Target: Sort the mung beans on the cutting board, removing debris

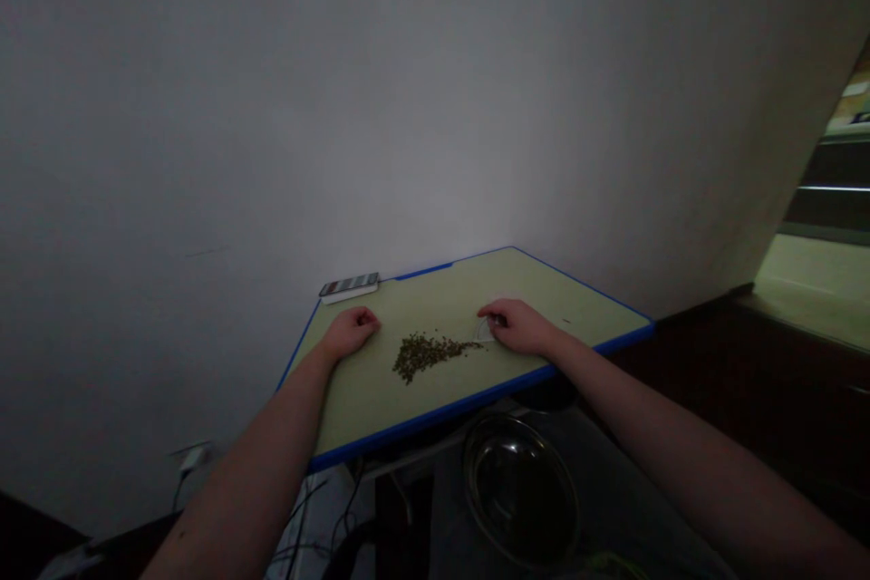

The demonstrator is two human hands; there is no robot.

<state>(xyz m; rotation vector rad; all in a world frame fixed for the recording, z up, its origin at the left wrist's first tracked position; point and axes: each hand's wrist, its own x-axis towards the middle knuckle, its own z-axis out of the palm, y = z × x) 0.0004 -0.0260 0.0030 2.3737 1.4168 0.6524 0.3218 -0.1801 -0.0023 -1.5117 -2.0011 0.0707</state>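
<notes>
Since both forearms reach in from the bottom of the view, we take the person to be leaning over the pale green cutting board [564, 294] with its blue edging. A heap of small dark seeds [421, 355] lies mid-board, thinning to a tail toward 3 o'clock. At the heap's 9 o'clock, the left hand [350, 333] rests curled almost into a fist, holding nothing we can see; we read it as bracing the body rather than gripping. At 3 o'clock, the right hand [517, 326] closes over a translucent plastic scraper [485, 330], its edge at the tail's tip, apparently held flat against the board, though the fingers hide part of it. A clear glass bowl [520, 489] sits below the board's edge at 5 o'clock, seemingly kept within reach. A white box [349, 287] occupies the corner at 10 o'clock, well clear of the seeds.
</notes>
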